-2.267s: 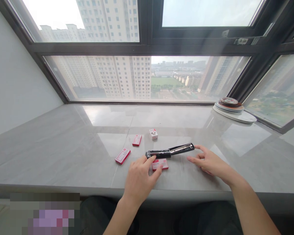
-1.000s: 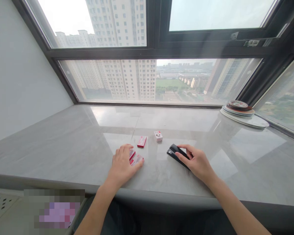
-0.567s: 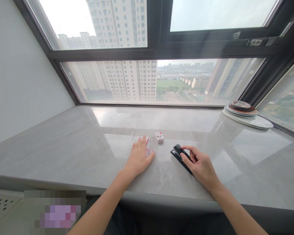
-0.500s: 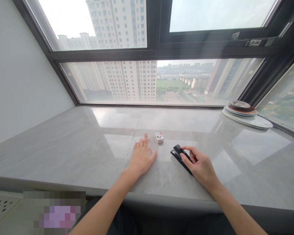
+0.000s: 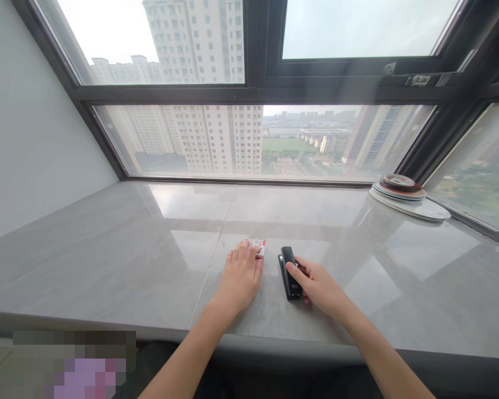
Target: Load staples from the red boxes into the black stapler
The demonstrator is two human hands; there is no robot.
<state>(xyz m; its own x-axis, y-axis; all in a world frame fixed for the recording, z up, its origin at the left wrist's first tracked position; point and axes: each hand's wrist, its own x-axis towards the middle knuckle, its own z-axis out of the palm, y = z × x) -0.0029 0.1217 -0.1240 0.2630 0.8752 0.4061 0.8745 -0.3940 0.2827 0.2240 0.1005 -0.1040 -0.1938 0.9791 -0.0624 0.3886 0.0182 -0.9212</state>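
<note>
On the grey stone sill, my left hand (image 5: pixel 240 277) is closed over a small white box (image 5: pixel 258 247) with red print, its fingers across the near side and hiding much of it. Whatever else lies beneath that palm cannot be seen. To the right, a black stapler (image 5: pixel 290 274) points away from me, its head toward the window. My right hand (image 5: pixel 316 282) grips it from the right side, thumb on top and fingers around the far edge. A short gap separates the stapler from the box.
A stack of plates or round mats (image 5: pixel 403 194) sits in the far right corner of the sill (image 5: pixel 120 260). Dark-framed windows (image 5: pixel 249 95) rise behind it, and a white wall (image 5: pixel 33 122) closes the left side. The sill's front edge (image 5: pixel 316 348) runs before me.
My right hand has drawn the stapler left and turned it straighter toward the window. My left hand now covers part of the white box, which stood apart from it before.
</note>
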